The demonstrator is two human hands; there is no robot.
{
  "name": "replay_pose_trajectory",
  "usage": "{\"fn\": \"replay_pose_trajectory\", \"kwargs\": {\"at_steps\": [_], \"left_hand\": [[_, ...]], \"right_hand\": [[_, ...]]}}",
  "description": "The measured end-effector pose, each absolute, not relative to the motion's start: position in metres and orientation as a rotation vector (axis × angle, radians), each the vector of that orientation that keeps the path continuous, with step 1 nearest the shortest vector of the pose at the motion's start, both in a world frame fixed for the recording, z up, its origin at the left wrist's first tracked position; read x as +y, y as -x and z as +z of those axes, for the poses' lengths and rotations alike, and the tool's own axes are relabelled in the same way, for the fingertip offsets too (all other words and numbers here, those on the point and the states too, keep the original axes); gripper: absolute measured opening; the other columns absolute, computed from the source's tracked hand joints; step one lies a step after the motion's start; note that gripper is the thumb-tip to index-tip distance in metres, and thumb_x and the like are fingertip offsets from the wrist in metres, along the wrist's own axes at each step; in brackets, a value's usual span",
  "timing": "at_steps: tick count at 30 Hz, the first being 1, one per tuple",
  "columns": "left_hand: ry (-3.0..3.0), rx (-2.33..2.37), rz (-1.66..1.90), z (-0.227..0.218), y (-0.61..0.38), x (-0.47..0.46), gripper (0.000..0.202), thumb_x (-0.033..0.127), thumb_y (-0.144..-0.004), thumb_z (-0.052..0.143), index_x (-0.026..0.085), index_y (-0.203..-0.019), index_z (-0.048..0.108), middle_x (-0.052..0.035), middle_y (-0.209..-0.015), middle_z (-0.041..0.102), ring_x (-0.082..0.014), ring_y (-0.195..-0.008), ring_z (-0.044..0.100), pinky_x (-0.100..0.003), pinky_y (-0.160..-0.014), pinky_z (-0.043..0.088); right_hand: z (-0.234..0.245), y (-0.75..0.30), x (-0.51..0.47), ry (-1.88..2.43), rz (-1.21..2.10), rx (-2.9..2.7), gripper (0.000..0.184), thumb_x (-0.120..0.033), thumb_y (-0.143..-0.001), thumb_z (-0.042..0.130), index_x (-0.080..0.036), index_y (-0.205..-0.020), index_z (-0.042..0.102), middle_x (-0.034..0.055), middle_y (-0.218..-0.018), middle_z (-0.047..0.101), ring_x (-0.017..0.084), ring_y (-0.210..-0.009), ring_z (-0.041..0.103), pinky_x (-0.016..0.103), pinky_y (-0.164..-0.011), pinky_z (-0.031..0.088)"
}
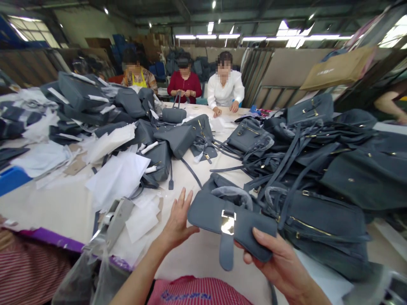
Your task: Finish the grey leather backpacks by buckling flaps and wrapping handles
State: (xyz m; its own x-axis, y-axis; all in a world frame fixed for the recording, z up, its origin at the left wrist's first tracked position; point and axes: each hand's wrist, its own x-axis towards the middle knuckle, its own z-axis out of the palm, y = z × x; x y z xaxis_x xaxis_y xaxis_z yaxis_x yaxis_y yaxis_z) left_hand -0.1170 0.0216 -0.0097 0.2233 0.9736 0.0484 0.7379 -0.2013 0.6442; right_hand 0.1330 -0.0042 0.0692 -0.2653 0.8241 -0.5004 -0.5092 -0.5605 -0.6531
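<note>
A dark blue-grey handbag (208,207) lies in front of me, its wide flap toward me. On the flap are a shiny gold buckle (228,222) and a short hanging strap tab (226,253). My right hand (270,254) grips the flap's right end, thumb on top and fingers beneath. My left hand (179,216) is beside the flap's left end, fingers spread and holding nothing; whether its thumb touches the edge I cannot tell. Behind the flap, the bag's handle (233,195) is wrapped in clear plastic. The rest of the bag is partly hidden.
Dark bags with long straps are heaped on the right (327,224). More bags (82,95) fill the left, with white paper sheets (119,176) near them. A metal device (111,224) stands at the table's front edge. Several people sit beyond the table (187,182).
</note>
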Motion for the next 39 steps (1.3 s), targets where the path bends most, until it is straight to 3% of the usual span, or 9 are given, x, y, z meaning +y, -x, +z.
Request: {"fn": "replay_pose_trajectory", "kwargs": {"at_steps": [3,9,15,20,24,27,30,34,39], "left_hand": [[-2.012,1.427,0.754,0.010,0.105,0.046,0.096,0.028,-0.068,0.075,0.021,-0.149,0.023,-0.0179,-0.157,0.020,-0.0357,-0.144,0.016,-0.059,-0.115,0.007],[-1.591,1.167,0.975,0.026,0.091,0.077,0.027,0.028,-0.080,0.060,0.017,-0.105,0.065,-0.0061,-0.107,0.069,-0.0230,-0.101,0.061,-0.036,-0.095,0.045],[-1.463,1.171,0.934,0.001,0.072,0.079,0.022,0.023,-0.081,0.052,0.014,-0.094,0.068,-0.0035,-0.095,0.071,-0.0225,-0.094,0.061,-0.032,-0.087,0.047],[-1.453,1.096,0.903,0.001,0.073,0.082,0.023,0.026,-0.082,0.053,0.015,-0.093,0.070,-0.0018,-0.093,0.071,-0.0225,-0.093,0.060,-0.031,-0.087,0.046],[-1.432,1.063,0.904,0.000,0.075,0.086,0.025,0.026,-0.081,0.054,0.015,-0.096,0.070,-0.0019,-0.092,0.071,-0.0224,-0.092,0.060,-0.031,-0.086,0.047],[-1.415,1.068,0.899,-0.004,0.074,0.087,0.023,0.026,-0.078,0.055,0.014,-0.092,0.070,-0.0023,-0.088,0.070,-0.0210,-0.084,0.061,-0.030,-0.081,0.048],[-1.416,1.066,0.878,-0.009,0.070,0.090,0.019,0.027,-0.077,0.057,0.014,-0.083,0.069,-0.0016,-0.083,0.069,-0.0188,-0.078,0.060,-0.028,-0.074,0.048],[-1.446,1.133,0.884,-0.012,0.066,0.096,0.017,0.028,-0.077,0.057,0.015,-0.078,0.068,-0.0007,-0.077,0.067,-0.0178,-0.074,0.060,-0.028,-0.073,0.048],[-1.505,1.332,1.032,0.001,0.071,0.079,0.018,0.027,-0.077,0.060,0.018,-0.092,0.064,-0.0047,-0.096,0.064,-0.0218,-0.099,0.057,-0.035,-0.090,0.043]], "right_hand": [[0.100,-0.147,0.003,1.017,1.921,-0.553,0.023,-0.031,-0.065,0.082,-0.015,-0.079,0.075,0.0130,-0.074,0.075,0.025,-0.061,0.070,0.030,-0.044,0.054],[0.111,-0.153,0.021,0.968,1.913,-0.509,0.013,-0.025,-0.065,0.080,-0.018,-0.074,0.074,0.0102,-0.080,0.077,0.024,-0.072,0.072,0.028,-0.055,0.056],[0.071,-0.152,0.034,0.886,1.680,-0.726,0.061,-0.067,-0.080,0.052,-0.021,-0.117,0.066,0.0135,-0.129,0.064,0.031,-0.124,0.054,0.049,-0.101,0.043],[0.033,-0.159,0.030,1.345,1.154,-1.662,0.041,-0.035,-0.076,0.073,-0.028,-0.116,0.067,0.0097,-0.128,0.063,0.032,-0.118,0.055,0.051,-0.100,0.042],[0.019,-0.141,0.028,1.308,0.420,-2.350,0.038,-0.013,-0.077,0.065,-0.021,-0.114,0.067,0.0123,-0.106,0.070,0.030,-0.097,0.061,0.046,-0.084,0.050],[0.013,-0.121,0.020,1.276,-0.114,-2.574,0.036,-0.008,-0.082,0.058,-0.015,-0.116,0.063,0.0114,-0.090,0.069,0.024,-0.074,0.060,0.037,-0.065,0.047],[0.005,-0.109,0.011,1.128,-0.354,-2.585,0.032,-0.008,-0.087,0.053,-0.017,-0.116,0.062,0.0106,-0.095,0.068,0.021,-0.074,0.059,0.035,-0.066,0.042],[0.001,-0.106,0.009,1.246,-0.044,-2.692,0.010,-0.012,-0.084,0.060,-0.021,-0.084,0.065,0.0019,-0.075,0.066,0.018,-0.067,0.059,0.031,-0.060,0.037],[0.032,-0.109,0.021,1.355,0.918,-2.564,0.020,-0.021,-0.090,0.049,-0.020,-0.073,0.060,0.0002,-0.077,0.064,0.016,-0.074,0.058,0.027,-0.066,0.037]]}}
